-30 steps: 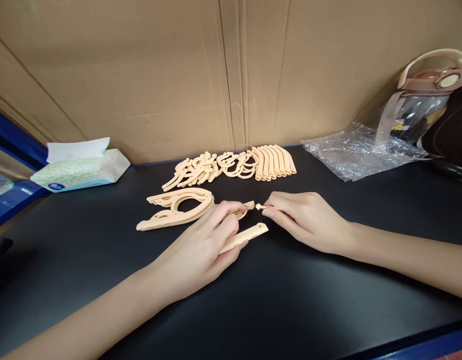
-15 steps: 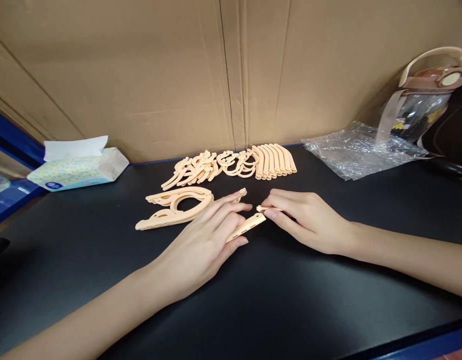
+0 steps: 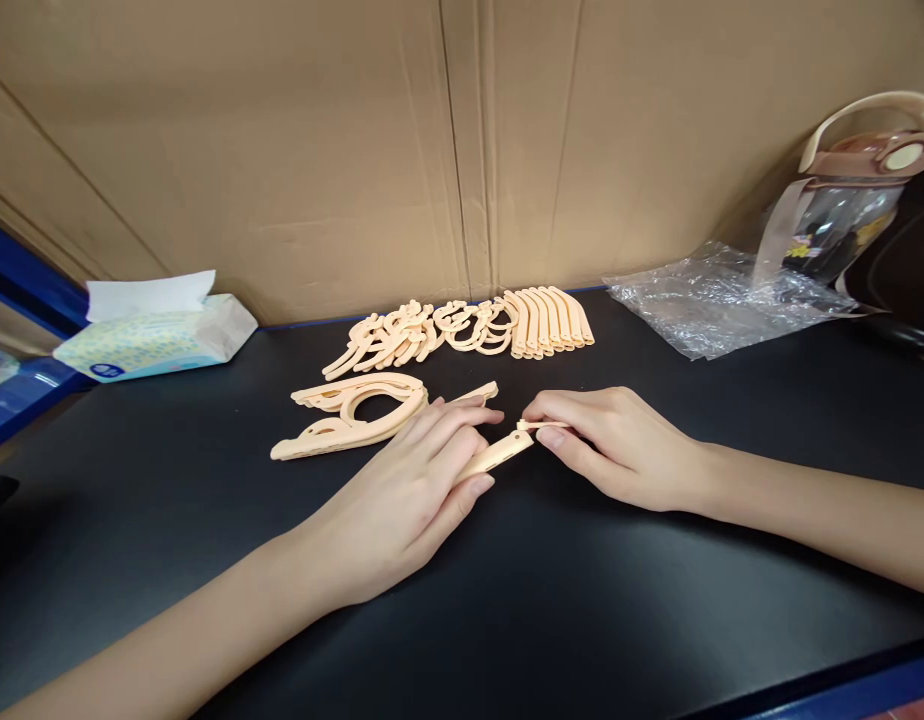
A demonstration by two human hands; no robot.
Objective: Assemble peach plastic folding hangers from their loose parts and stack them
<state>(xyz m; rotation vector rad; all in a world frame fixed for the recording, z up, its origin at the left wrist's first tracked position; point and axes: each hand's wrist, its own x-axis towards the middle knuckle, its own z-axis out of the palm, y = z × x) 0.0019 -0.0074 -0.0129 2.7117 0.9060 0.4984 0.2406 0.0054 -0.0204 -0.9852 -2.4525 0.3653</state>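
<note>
My left hand [image 3: 424,475] is closed round a peach plastic hanger arm [image 3: 499,455], whose slotted end points toward my right hand. A second peach piece [image 3: 483,392] sticks out beyond the left fingers; most of it is hidden. Thumb and fingers of my right hand [image 3: 619,447] pinch a thin peach hanger hook [image 3: 541,425]. Its small knobbed tip is at the end of the hanger arm; whether it sits in the hole I cannot tell. Left of my hand lie stacked folding hangers [image 3: 349,432], partly covered by it.
Behind my hands lie a pile of peach hanger hooks [image 3: 402,335] and a row of curved hanger arms [image 3: 548,322]. A tissue pack [image 3: 158,335] is at the left. Clear plastic bags [image 3: 694,305] and a drinking bottle [image 3: 844,220] stand at the right, before a cardboard wall [image 3: 319,150].
The hook in my right hand has moved slightly so its tip now meets the hanger arm's end. The arm has tilted a little in my left hand.
</note>
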